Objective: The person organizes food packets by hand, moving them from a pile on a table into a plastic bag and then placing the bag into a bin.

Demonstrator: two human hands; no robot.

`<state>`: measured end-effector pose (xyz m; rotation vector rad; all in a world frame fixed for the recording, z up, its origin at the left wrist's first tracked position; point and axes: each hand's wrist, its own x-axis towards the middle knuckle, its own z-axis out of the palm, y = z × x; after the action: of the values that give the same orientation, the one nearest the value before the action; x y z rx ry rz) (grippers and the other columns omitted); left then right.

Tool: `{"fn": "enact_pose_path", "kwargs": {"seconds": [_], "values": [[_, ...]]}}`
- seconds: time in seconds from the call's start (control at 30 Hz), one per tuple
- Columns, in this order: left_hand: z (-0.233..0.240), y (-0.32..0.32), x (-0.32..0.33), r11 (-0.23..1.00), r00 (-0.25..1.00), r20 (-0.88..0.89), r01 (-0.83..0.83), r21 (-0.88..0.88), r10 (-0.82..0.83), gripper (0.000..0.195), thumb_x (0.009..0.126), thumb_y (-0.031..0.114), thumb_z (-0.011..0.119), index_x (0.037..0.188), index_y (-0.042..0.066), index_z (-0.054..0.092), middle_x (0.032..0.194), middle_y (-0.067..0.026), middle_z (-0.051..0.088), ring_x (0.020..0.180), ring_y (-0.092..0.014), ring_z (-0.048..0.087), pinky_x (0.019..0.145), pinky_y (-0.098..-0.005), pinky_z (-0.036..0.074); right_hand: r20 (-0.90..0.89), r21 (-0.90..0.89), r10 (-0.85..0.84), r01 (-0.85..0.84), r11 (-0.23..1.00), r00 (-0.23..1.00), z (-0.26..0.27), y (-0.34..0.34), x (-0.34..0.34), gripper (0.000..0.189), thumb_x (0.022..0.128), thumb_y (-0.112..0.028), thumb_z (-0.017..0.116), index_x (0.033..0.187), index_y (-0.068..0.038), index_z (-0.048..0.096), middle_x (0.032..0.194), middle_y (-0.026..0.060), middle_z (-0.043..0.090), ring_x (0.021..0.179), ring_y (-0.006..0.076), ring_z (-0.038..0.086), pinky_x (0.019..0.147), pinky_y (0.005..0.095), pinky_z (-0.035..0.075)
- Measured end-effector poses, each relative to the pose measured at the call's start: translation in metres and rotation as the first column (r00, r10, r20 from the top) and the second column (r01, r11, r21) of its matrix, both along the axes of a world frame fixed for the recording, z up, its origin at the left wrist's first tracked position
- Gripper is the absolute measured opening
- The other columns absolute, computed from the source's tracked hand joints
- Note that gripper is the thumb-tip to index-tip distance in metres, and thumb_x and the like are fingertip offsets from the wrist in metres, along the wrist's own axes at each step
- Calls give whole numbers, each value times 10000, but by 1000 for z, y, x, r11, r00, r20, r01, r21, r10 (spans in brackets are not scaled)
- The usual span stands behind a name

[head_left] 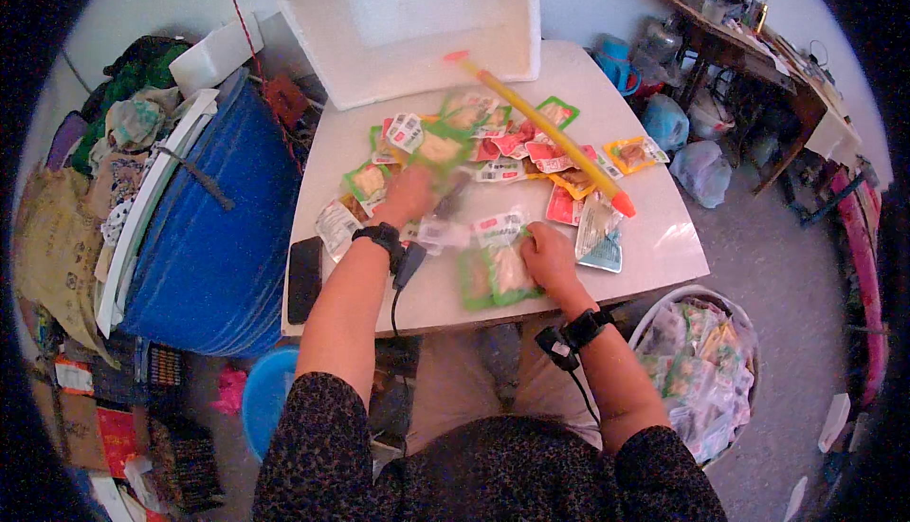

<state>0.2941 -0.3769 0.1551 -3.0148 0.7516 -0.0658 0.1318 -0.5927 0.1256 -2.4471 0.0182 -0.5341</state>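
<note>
My left hand [411,195], blurred, is closed over the left side of the packet pile, at the lower edge of a smeared green-edged food packet [442,151] that it seems to grip. Near the table's front edge, my right hand [551,259] pinches the right side of some green-edged packets [506,259] with pale contents. A blurred whitish packet [444,232] lies between my hands. Farther back spread several red packets [558,158], a yellow-edged packet [633,154] and more green-edged ones. Beside my right hand rests a silvery packet [599,237].
A yellow tube with orange ends [551,131] crosses above the pile in view. Behind stands a white foam box [426,31]. A dark phone [305,280] lies at the table's left edge, near a blue barrel [213,237]. At right, a bucket [752,330] holds many packets.
</note>
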Motion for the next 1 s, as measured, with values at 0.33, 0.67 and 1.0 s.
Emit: {"fn": "enact_pose_path", "kwargs": {"seconds": [0.33,0.67,1.0], "values": [[-12,56,-38,982,956,-225,178,-56,-186,206,708,112,415,821,1,546,823,-196,563,762,-343,545,664,-406,435,6,1,12,-12,1000,1000,2,2,-1,192,682,-175,482,809,-43,537,740,171,550,708,337,534,623,433,416],[44,56,-51,968,877,-476,-59,-244,-66,254,705,211,425,786,1,542,813,-184,564,762,-331,540,661,-386,423,-4,6,30,-30,1000,1000,-4,-4,1,207,704,-173,487,848,-29,523,784,184,547,716,342,533,632,436,416],[19,38,-22,959,927,255,-246,-140,275,287,695,258,485,893,69,573,988,-145,519,814,-365,512,727,-402,418,-14,-6,26,-26,1000,1000,-4,-2,3,215,689,-185,483,827,-26,529,777,184,548,719,343,532,636,439,413]]}}
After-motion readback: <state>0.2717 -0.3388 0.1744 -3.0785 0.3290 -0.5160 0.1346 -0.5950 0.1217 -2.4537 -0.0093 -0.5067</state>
